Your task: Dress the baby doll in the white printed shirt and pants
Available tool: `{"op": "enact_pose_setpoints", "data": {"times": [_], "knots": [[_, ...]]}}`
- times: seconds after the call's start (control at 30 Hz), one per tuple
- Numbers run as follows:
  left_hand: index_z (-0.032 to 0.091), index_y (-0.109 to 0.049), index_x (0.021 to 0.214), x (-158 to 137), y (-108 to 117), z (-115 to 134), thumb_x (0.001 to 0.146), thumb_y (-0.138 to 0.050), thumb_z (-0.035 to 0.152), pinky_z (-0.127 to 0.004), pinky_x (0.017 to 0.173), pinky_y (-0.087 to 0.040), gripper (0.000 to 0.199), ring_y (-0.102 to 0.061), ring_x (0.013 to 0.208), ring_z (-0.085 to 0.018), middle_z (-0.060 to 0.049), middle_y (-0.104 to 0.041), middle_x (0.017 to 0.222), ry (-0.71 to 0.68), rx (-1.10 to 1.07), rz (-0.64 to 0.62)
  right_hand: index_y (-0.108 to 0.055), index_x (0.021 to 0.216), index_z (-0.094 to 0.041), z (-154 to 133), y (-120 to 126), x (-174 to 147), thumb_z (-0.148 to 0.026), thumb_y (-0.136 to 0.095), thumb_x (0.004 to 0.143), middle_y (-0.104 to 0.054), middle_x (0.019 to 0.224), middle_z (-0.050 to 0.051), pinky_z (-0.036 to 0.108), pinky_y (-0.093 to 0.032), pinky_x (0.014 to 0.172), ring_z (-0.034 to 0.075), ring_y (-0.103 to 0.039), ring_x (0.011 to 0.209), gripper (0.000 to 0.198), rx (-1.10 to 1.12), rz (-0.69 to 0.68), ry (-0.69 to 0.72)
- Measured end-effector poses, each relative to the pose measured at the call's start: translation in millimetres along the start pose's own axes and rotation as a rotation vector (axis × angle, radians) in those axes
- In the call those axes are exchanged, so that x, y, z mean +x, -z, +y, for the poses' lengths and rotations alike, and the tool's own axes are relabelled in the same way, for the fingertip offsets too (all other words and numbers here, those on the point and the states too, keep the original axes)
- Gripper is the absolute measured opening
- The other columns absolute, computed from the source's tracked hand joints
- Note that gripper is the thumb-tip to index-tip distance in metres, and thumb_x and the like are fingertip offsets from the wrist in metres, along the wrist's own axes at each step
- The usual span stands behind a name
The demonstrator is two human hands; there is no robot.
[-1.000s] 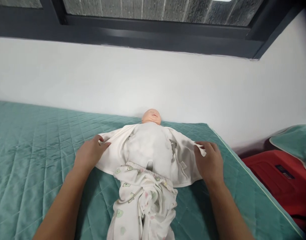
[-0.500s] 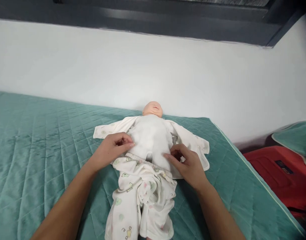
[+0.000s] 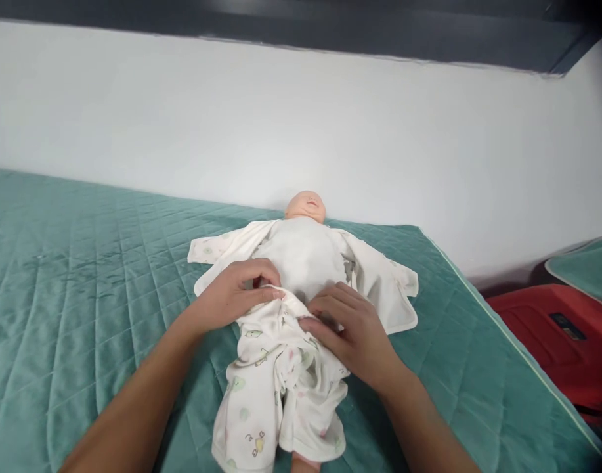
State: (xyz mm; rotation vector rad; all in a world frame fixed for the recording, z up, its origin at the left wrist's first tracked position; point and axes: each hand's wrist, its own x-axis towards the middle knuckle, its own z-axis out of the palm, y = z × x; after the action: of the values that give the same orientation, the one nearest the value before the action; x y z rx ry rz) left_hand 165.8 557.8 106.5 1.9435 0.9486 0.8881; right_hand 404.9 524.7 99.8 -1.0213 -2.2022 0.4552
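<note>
A baby doll (image 3: 306, 205) lies on its back, head toward the wall, with a white cloth torso (image 3: 301, 256). Its white printed jacket (image 3: 382, 289) is spread wide on both sides, front undone. White baby pants (image 3: 261, 368) with small printed figures cover the legs; one foot (image 3: 304, 464) shows below a cuff. My left hand (image 3: 241, 292) pinches the pants' waistband between thumb and fingers at the left of the belly. Over the right part of the waistband, my right hand (image 3: 347, 325) closes thumb and fingers on the fabric.
The doll rests on a green quilted cover (image 3: 108, 282) that meets a white wall (image 3: 232, 118). A dark frame (image 3: 281, 39) runs along the top. Beyond the cover's right edge stand a red plastic object (image 3: 551, 335) and another green cloth (image 3: 589, 266).
Both hands have come inward from the torso's sides onto the waistband and grasped it. The waistband now sits higher at the middle of the belly. The view has shifted slightly.
</note>
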Motion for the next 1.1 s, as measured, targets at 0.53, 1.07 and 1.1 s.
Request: {"op": "enact_pose_setpoints", "data": {"times": [0.53, 1.07, 1.1], "knots": [[0.017, -0.062, 0.080, 9.2, -5.0, -35.6, 0.073, -0.074, 0.041, -0.021, 0.054, -0.033, 0.028, -0.044, 0.059, -0.009, 0.003, -0.052, 0.067, 0.312, -0.466, 0.392, -0.056, 0.076, -0.020, 49.7, 18.3, -6.9, -0.045, -0.075, 0.077, -0.044, 0.060, -0.006, 0.023, -0.026, 0.049, 0.008, -0.037, 0.051, 0.031, 0.858, 0.211, -0.665], [0.019, -0.048, 0.077, -3.6, 24.1, -29.8, 0.066, -0.058, 0.015, -0.021, 0.058, -0.031, 0.016, -0.037, 0.066, -0.010, 0.004, -0.045, 0.074, 0.290, -0.323, -0.253, -0.048, 0.098, -0.021, 68.9, 20.6, -14.6, -0.039, -0.065, 0.081, -0.052, 0.075, -0.004, 0.023, -0.036, 0.058, 0.012, -0.046, 0.067, 0.030, 0.516, -0.167, -0.565], [0.019, -0.047, 0.077, -2.5, 23.0, -31.1, 0.064, -0.057, 0.014, -0.021, 0.058, -0.031, 0.017, -0.037, 0.065, -0.010, 0.004, -0.044, 0.073, 0.288, -0.324, -0.256, -0.049, 0.096, -0.021, 69.6, 19.0, -14.1, -0.038, -0.065, 0.080, -0.053, 0.075, -0.004, 0.023, -0.037, 0.058, 0.012, -0.047, 0.068, 0.028, 0.474, -0.150, -0.572]]}}
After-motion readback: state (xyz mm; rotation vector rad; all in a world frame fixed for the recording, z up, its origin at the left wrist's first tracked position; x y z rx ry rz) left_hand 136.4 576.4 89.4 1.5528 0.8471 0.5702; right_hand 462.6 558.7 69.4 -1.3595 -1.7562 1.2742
